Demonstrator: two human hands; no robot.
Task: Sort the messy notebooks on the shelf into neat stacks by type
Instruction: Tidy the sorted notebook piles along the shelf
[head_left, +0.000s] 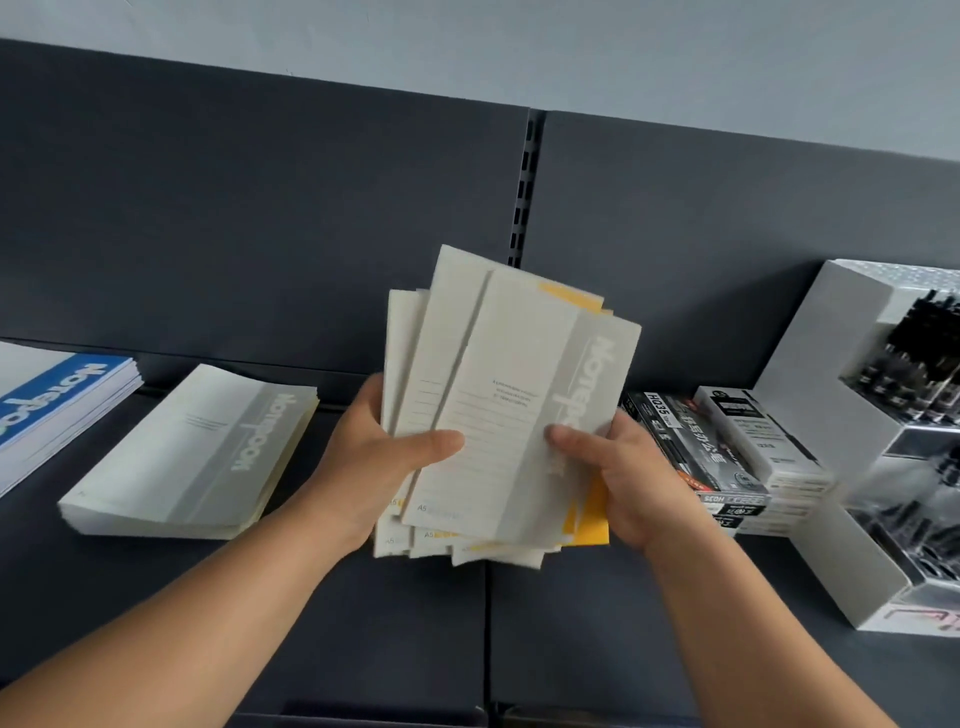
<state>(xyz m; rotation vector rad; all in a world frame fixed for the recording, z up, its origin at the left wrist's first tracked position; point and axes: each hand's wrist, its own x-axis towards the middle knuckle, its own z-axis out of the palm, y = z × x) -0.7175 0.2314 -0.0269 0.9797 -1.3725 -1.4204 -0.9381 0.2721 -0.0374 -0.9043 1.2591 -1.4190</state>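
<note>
I hold a fanned bundle of several notebooks (498, 395) above the dark shelf (363, 623). Most have white-and-grey covers, and yellow ones peek out behind at the top and lower right. My left hand (384, 457) grips the bundle's left edge, thumb across the front cover. My right hand (618, 478) grips the right edge, thumb on the grey band. A neat stack of white-grey notebooks (192, 457) lies on the shelf to the left. Blue-and-white notebooks (57, 400) lie stacked at the far left.
Boxes of pens (727, 457) sit on the shelf right of my hands. A white display stand with black pens (883, 426) fills the far right. The dark back panel (311, 208) rises behind, with a slotted upright (524, 192) at its middle.
</note>
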